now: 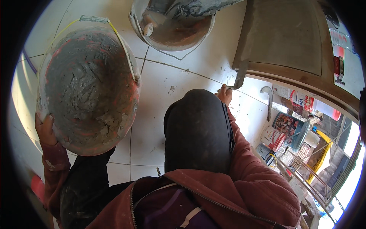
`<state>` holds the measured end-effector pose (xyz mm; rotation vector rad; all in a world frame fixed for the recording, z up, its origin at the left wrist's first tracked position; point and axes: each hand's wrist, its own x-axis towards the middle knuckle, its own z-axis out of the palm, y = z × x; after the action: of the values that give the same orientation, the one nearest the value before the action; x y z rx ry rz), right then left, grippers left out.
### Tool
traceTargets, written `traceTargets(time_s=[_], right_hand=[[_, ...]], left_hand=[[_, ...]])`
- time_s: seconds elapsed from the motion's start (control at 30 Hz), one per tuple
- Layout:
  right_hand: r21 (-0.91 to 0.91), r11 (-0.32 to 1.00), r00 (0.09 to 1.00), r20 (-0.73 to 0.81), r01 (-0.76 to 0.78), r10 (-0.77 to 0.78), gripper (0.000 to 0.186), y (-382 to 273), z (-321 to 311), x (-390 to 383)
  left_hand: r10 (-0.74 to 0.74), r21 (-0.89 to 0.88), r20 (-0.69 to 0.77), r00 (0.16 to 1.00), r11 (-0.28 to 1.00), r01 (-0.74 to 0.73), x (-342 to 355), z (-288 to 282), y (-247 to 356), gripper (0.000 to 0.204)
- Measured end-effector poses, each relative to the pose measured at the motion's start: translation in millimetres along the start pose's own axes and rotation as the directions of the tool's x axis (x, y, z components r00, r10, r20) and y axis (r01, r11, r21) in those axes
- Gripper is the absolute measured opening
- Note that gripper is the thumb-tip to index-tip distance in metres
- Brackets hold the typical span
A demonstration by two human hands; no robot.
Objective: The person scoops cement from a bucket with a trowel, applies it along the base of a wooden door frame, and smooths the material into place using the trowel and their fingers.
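Observation:
A bucket [85, 76] smeared inside with wet grey mortar, its yellow handle raised, fills the left side. My left hand [47, 128] grips its near-left rim, fingers closed over the edge. At centre right, beyond my bent dark-clad knee, my right hand [225, 93] is closed on the handle of a flat, mortar-coated tool [240, 74], seen nearly edge-on, beside a brown wooden panel. At the top middle stands a second, dirty bucket [175, 36], with a grey-coated object across its top and a small lump inside.
The white tiled floor [148, 122] is spattered with grey. A framed brown board or furniture piece [286, 42] fills the upper right. Right of my hand are a curved metal bar [269, 103], paint buckets [272, 137] and a wooden frame; a purple hose [30, 63] lies at far left.

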<state>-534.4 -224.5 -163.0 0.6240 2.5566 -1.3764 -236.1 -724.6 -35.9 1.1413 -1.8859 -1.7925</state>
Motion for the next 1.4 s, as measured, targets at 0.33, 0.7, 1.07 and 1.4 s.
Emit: traceTargets(time_s=[0.33,0.7,1.07,1.4], right_hand=[[-0.767,0.592,0.968,0.209,0.248,-0.136,0.037,49,-118,29],[-0.890,0.334,0.949,0.273,0.311,-0.155,0.031,7,-157,103],[-0.795,0.467,0.920,0.299,0.386,-0.253,0.031,25,-169,95],[-0.728,0.617,0.954,0.195,0.297,-0.229,0.030,34,-149,98]], left_hand=[[-0.016,0.003,-0.013,1.000,1.000,0.016,1,-2,2,0.050],[-0.027,0.046,0.011,1.000,0.999,0.026,5,-8,1,0.050],[-0.074,0.012,-0.041,0.996,0.997,0.074,1,4,8,0.052],[-0.100,-0.012,-0.062,0.993,0.995,0.100,-5,4,11,0.049]])
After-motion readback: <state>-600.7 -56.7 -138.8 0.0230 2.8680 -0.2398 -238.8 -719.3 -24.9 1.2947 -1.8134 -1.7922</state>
